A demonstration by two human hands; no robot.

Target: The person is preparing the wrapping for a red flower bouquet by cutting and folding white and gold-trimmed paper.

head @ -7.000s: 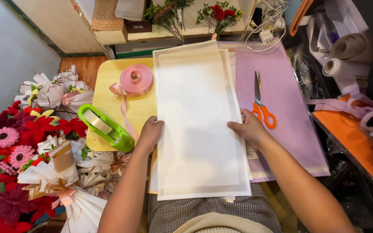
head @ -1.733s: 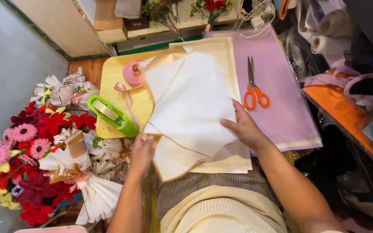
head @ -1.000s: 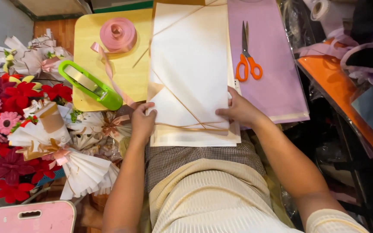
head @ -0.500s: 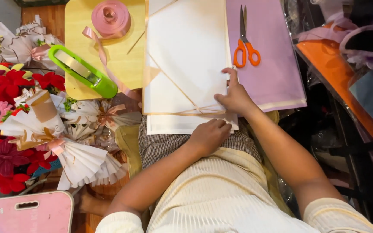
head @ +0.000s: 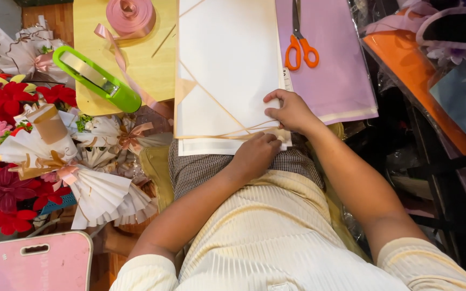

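On my lap edge: white wrapping paper stack (head: pixel 225 59), folded sheet on top. My left hand (head: pixel 255 156) pinches its near corner; right hand (head: pixel 291 110) presses fingers flat on it. Orange scissors (head: pixel 300 46) lie beside, on lilac sheet (head: pixel 335 70).

Both hands, left hand (head: pixel 255 155) and right hand (head: pixel 291 111), on cream wrapping paper (head: pixel 225 70) beside orange scissors (head: pixel 300 46).

The person wears a cream-coloured ribbed knit top (head: pixel 276 237), its fine ribs running lengthwise down the front, with short sleeves ending in a turned cuff at each upper arm (both forearms are bare). Below the top shows a garment in a small brown-and-white check (head: pixel 200 170). The left hand (head: pixel 257 153) and right hand (head: pixel 292 110) carry no rings, watch or gloves.
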